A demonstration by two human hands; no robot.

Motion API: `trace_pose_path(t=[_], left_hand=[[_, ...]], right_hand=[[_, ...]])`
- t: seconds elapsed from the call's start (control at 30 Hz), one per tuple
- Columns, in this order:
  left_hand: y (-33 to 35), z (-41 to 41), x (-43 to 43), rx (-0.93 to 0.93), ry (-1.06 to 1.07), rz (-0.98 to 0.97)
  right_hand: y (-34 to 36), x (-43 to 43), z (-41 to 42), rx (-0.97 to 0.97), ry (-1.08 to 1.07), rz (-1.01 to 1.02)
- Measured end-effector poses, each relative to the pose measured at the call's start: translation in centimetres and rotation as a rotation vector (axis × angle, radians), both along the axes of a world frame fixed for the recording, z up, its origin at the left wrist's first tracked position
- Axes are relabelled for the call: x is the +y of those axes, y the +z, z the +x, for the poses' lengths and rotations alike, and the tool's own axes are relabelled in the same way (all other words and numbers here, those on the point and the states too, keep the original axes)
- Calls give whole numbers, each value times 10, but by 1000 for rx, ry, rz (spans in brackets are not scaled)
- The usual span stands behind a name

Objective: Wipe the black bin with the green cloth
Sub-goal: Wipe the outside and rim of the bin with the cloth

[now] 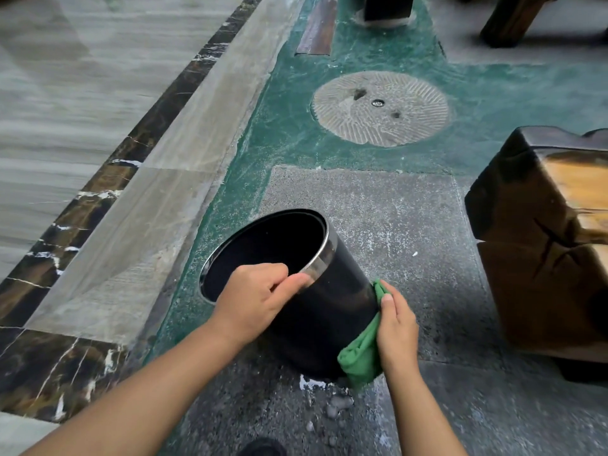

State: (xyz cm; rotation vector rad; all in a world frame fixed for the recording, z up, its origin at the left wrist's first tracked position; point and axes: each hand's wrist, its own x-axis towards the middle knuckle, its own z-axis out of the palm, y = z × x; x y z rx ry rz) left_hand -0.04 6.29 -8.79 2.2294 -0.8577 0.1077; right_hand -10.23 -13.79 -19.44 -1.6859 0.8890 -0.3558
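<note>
The black bin (325,304) stands on the grey stone floor, tilted away from me to the left, with its open mouth and silver rim facing up and left. My left hand (255,297) grips the near part of the rim, fingers curled inside and thumb on the outer wall. My right hand (396,327) presses the green cloth (360,353) flat against the bin's right outer side, low down near its base. The cloth bunches under my palm and hangs below it. The bin's inside looks dark.
A dark wooden block seat (543,245) stands close on the right. A round millstone (380,108) is set into the green floor ahead. More dark wooden legs (388,8) stand further back. Marble tiles (98,159) run along the left. White specks lie on the floor by the bin's base.
</note>
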Motion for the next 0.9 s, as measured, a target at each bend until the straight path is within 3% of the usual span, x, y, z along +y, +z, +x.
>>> trace_pose_path(t=[0.2,0.53,0.63,0.73,0.9], left_hand=[[-6,4,14,-72,-33,-6],[-7,9,22,-183,-31,8],[-6,8,26,-190,-13,-1],[-4,8,30,-189,-2,0],[-5,3,54,-174,28,38]], right_hand=[[6,19,14,-93,-57,-83],[120,72,88,-387,305,-333],[134,78,110,-302,486,-468],[122,64,116,-236,502,-357],[75,21,97,122,524,-228]])
